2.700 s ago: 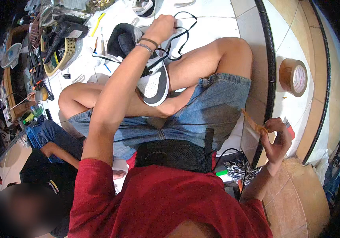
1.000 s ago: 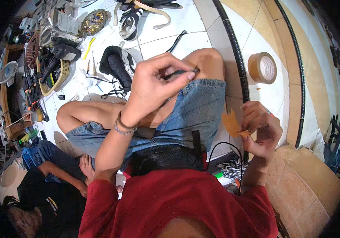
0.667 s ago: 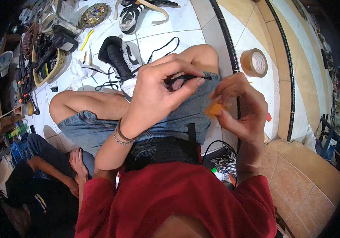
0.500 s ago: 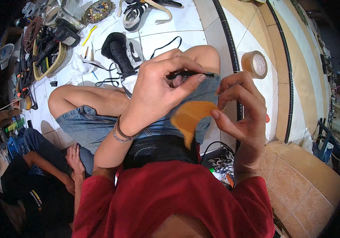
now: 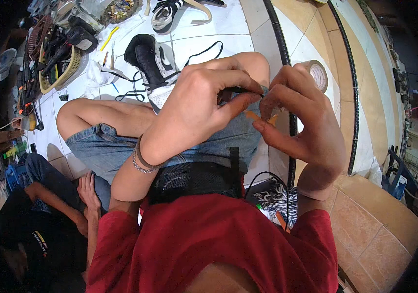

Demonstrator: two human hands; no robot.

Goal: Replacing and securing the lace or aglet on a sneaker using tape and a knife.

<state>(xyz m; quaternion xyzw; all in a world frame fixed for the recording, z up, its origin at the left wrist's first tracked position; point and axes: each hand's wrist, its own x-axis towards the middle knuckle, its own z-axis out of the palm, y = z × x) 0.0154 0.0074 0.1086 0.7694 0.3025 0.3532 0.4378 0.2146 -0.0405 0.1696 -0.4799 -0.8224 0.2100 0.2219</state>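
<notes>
My left hand (image 5: 189,110) pinches a thin black shoelace (image 5: 236,90) between thumb and fingertips, above my lap. Most of the lace is hidden behind the fingers. Close beside it, my right hand (image 5: 311,124) is closed on a small piece of brown adhesive tape (image 5: 254,116), whose edges stick out around the thumb tip. The fingertips of both hands almost meet. Beyond my left hand, a black and white high-top sneaker (image 5: 148,63) rests on the floor with black laces trailing from it. My right fingers partly cover a roll of brown tape (image 5: 319,78) behind them.
At the far left sits a yellow basket (image 5: 74,68) of tools. Another striped sneaker (image 5: 164,18) lies at the back, near a yellow stick (image 5: 110,39). To the left sits another person (image 5: 38,229) in dark clothing. A raised tiled step (image 5: 365,219) borders my right side.
My right hand has risen toward the left fingertips. The tape, which hung as a wide curled strip, now shows only small ends at the right fingers. My left hand has shifted slightly right.
</notes>
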